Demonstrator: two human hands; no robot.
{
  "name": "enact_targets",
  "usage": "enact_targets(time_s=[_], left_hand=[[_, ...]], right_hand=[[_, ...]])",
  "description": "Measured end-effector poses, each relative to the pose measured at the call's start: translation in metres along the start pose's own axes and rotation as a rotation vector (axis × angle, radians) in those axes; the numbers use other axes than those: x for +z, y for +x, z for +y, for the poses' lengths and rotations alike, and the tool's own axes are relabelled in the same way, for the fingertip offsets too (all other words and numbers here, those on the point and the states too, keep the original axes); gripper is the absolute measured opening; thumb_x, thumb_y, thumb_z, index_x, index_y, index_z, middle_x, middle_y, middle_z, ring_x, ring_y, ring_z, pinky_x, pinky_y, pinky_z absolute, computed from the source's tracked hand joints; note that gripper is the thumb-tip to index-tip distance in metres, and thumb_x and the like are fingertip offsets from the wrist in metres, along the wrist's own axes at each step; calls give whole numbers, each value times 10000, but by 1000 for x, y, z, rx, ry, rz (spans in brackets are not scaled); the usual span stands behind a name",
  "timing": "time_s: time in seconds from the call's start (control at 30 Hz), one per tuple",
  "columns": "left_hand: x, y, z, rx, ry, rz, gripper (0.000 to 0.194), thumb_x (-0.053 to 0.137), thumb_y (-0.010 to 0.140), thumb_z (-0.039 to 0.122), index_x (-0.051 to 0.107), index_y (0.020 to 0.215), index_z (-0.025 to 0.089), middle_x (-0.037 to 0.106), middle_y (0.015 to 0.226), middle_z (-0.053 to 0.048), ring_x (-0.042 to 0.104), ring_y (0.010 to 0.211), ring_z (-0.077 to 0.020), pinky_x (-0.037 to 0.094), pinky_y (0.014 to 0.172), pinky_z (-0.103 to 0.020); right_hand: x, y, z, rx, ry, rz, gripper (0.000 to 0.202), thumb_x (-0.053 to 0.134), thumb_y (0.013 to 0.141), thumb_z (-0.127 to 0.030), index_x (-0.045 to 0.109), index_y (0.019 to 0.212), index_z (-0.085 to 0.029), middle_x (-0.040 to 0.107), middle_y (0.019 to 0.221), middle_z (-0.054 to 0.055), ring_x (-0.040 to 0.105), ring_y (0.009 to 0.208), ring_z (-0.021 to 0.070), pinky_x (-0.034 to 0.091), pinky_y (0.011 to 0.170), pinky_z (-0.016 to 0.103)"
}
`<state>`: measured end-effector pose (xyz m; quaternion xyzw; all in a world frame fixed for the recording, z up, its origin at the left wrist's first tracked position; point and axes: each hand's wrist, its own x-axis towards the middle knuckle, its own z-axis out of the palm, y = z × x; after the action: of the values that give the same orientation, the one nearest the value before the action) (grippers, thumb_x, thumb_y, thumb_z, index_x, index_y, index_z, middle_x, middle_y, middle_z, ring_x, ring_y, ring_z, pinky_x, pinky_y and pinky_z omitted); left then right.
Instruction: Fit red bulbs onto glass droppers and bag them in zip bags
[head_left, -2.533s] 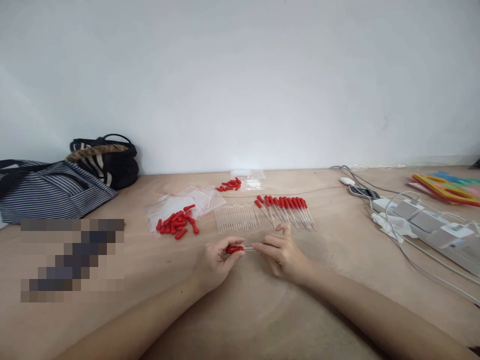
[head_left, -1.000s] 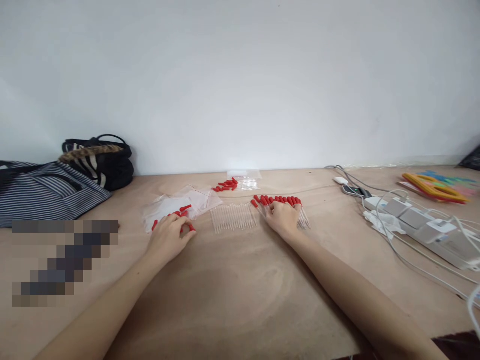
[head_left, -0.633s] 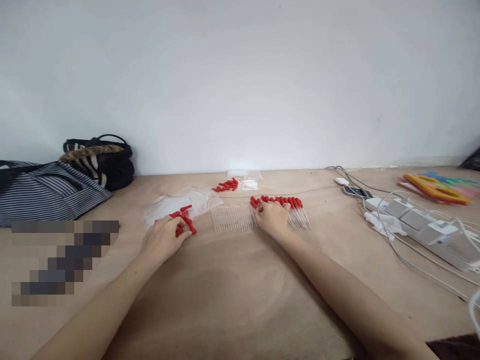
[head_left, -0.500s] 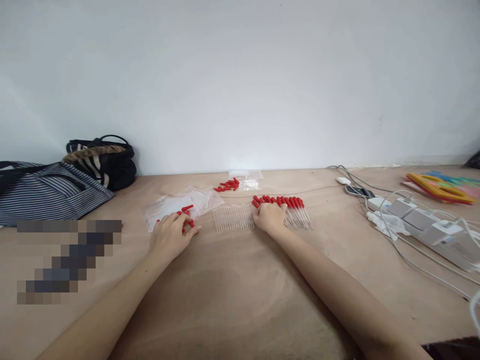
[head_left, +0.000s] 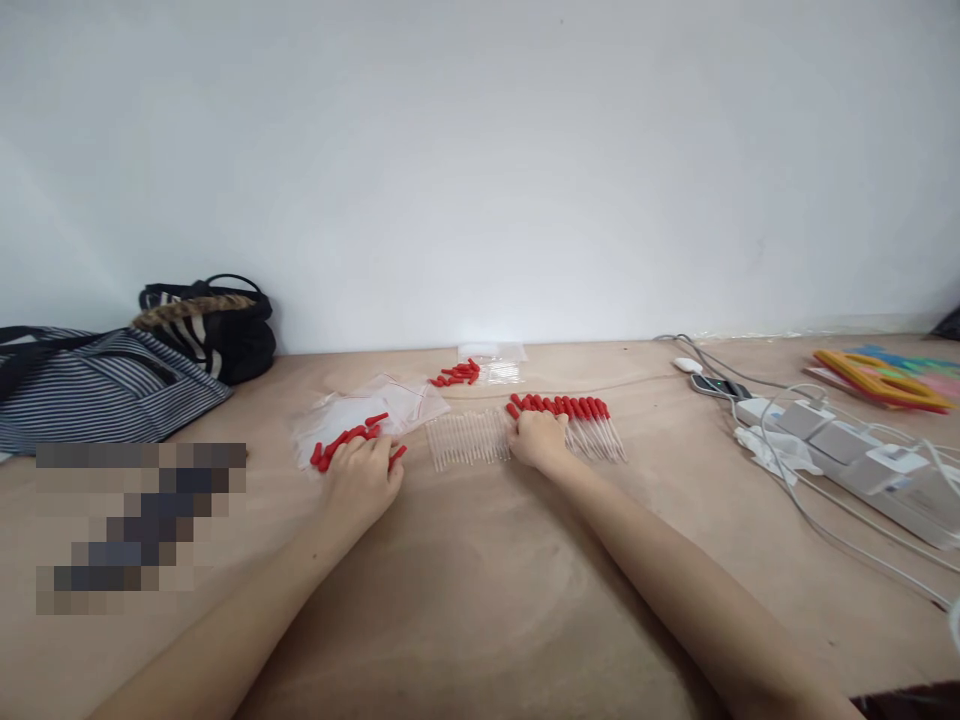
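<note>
My left hand [head_left: 364,478] is closed over a pile of red rubber bulbs [head_left: 345,440] lying on clear plastic bags. One red bulb [head_left: 398,456] sticks out between its thumb and fingers. My right hand [head_left: 540,438] is curled down on the row of glass droppers, its fingertips partly hidden; I cannot make out what they pinch. To its right lie droppers with red bulbs on their ends [head_left: 592,415], side by side. To its left is a row of bare glass tubes [head_left: 466,440].
Farther back lie more loose red bulbs [head_left: 457,374] and a bag of thin clear tubes [head_left: 502,370]. On the right are a power strip with chargers [head_left: 847,445], cables and yellow frames [head_left: 885,378]. A striped bag [head_left: 112,385] and a black bag [head_left: 240,340] stand left.
My left hand has shifted slightly right and down; its spread thumb has drawn in around a red bulb, and more of the pile shows. My right hand has barely moved.
</note>
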<state>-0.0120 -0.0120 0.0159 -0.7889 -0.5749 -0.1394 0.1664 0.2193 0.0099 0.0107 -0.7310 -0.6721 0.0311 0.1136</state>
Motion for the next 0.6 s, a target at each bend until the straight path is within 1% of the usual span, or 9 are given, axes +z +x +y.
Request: enact_targets(time_s=[0.07,0.1,0.13,0.2,0.27,0.3,0.37,0.5,0.6], left_hand=[[-2,-3,6,110,-154,81,184,460,770,196,607,867,138,666,766,-88,582,787,-259,410,748,-379],[-3,-5,10,196,-238,93,179,457,788,210,603,871,151,663,774,-76,578,778,-239,415,752,-365],[-3,-8,14,292,-317,85,178,449,805,218,601,881,162,658,784,-66,573,772,-220,423,747,-344],[-2,-12,24,456,-429,29,185,428,829,203,599,896,178,644,805,-57,561,774,-196,438,715,-304],[0,-16,34,532,-503,-25,198,411,838,169,600,896,180,629,816,-57,552,776,-184,446,697,-286],[2,-17,37,538,-536,-45,203,405,839,157,600,892,178,622,818,-58,551,775,-180,449,695,-284],[5,-19,43,508,-604,-78,203,405,836,143,602,877,171,612,822,-58,552,774,-174,452,700,-286],[9,-19,48,349,-719,-150,161,479,801,174,619,879,169,600,840,-49,568,772,-166,454,706,-283],[12,-18,51,219,-757,-207,146,536,764,221,648,848,181,597,839,-41,574,749,-167,451,689,-285]], right_hand=[[-6,-11,7,-93,15,8,215,444,802,-240,635,806,-141,646,901,130,532,921,251,255,772,361],[-8,-18,12,-159,28,13,200,456,804,-255,630,788,-158,646,897,103,524,923,232,254,768,343],[-10,-25,18,-238,46,18,184,472,804,-269,623,767,-173,646,881,76,520,914,213,250,766,329],[-12,-39,31,-450,98,36,161,508,795,-278,607,716,-179,639,796,43,521,850,190,239,748,322],[-10,-50,43,-590,148,26,141,537,785,-269,597,696,-177,626,729,22,519,774,164,229,726,316],[-8,-54,48,-623,165,20,132,550,780,-264,593,691,-177,620,709,14,516,753,155,226,720,314],[-4,-60,55,-634,195,11,126,564,777,-261,587,684,-179,611,684,0,510,732,144,221,714,312],[2,-62,59,-542,257,34,117,583,775,-291,586,711,-192,585,649,-20,502,710,134,219,698,305],[4,-62,57,-512,257,84,175,623,737,-369,588,765,-200,589,703,-13,506,752,149,216,688,299]])
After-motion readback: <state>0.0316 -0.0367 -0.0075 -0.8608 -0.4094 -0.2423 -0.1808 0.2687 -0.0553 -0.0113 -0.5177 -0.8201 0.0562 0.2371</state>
